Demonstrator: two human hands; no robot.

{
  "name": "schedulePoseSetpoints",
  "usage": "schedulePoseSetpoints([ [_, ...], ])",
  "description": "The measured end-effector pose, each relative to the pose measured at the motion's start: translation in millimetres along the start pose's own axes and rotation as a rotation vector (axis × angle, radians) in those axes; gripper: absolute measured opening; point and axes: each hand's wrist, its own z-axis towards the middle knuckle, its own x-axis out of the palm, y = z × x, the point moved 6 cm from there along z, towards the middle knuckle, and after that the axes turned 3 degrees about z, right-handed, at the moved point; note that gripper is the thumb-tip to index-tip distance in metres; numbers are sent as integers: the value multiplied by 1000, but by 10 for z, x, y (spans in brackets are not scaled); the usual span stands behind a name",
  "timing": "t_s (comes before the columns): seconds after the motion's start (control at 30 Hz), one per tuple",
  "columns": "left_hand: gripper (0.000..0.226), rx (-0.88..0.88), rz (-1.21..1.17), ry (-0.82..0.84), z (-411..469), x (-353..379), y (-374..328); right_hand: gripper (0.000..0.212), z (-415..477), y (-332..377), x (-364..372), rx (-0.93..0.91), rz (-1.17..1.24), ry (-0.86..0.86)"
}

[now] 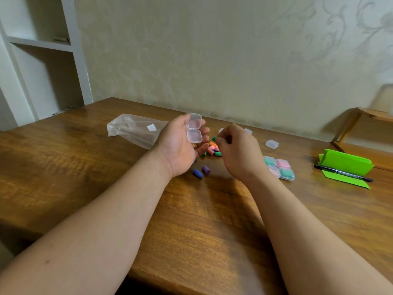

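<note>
My left hand (180, 145) is palm up above the wooden table (85, 167). An opened small clear plastic case (194, 128), lid flipped back, lies across its loosely curled fingers. My right hand (238, 150) hovers just right of it, fingers curled together over a heap of coloured foam earplugs (213, 149). Whether those fingers pinch an earplug is hidden. A blue earplug (197, 173) and a purple earplug (206, 169) lie apart from the heap, below my left hand.
Several closed cases filled with teal and pink earplugs (279, 167) sit right of my right hand. An empty closed case (272, 144) lies behind them. A clear plastic bag (136, 130) lies at the left. Green folded paper (345, 165) and a black marker (342, 173) are at the right.
</note>
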Motion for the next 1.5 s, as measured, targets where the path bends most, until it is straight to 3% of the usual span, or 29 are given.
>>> schedulePoseSetpoints([
  [0.13,51,-24,42,31,-37,39,68,16,-17,42,-18,-13,115,4],
  [0.37,46,-54,44,-14,-11,-14,93,9,-96,278,-91,-130,208,-24],
  [0.53,49,-79,-1,79,-36,58,122,10,-141,358,26,-193,207,18],
  [0.97,54,-80,12,125,-174,114,70,10,-185,289,133,-157,180,30],
  [1.1,51,-87,0,104,-160,90,61,18,-181,281,115,-135,294,27],
  [1.2,51,-50,2,30,-127,39,9,20,-136,223,23,-91,387,-69],
  [1.37,48,28,-69,-46,-106,-60,-145,25,-86,28,24,-14,217,-111],
  [1.5,47,50,-110,-52,-59,-116,-175,20,-65,11,190,-93,15,22],
])
